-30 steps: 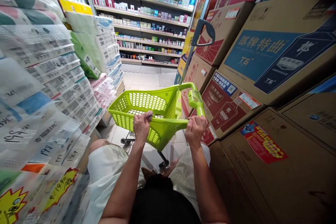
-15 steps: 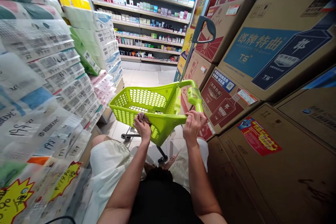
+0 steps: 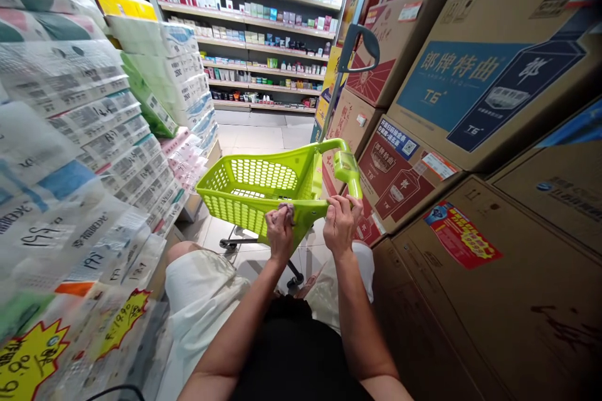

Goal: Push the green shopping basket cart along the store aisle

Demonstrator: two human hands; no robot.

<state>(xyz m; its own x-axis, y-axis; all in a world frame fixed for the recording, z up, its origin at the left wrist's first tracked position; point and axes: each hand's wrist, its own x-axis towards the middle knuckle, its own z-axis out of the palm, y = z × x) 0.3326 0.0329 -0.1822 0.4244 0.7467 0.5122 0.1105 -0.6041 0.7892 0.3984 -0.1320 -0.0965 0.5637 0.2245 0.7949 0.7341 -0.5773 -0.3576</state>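
In front of me stands a lime-green shopping cart with a perforated basket on dark legs and casters. My left hand is closed on a crumpled greyish-pink cloth, pressed against the near side rim of the basket. My right hand grips the cart's handle at its near corner, fingers wrapped over the green plastic. The part of the basket floor that shows through the opening holds nothing I can see.
Wrapped tissue packs are stacked on the left, with yellow price signs. Cardboard cartons rise on the right. A grey pull handle stands before them. Shelves of small boxes and bottles line the back, beyond the tiled floor.
My left hand has slid right along the basket's near side with the cloth, closer to my right hand. My right hand stays on the handle. The view shifts slightly.
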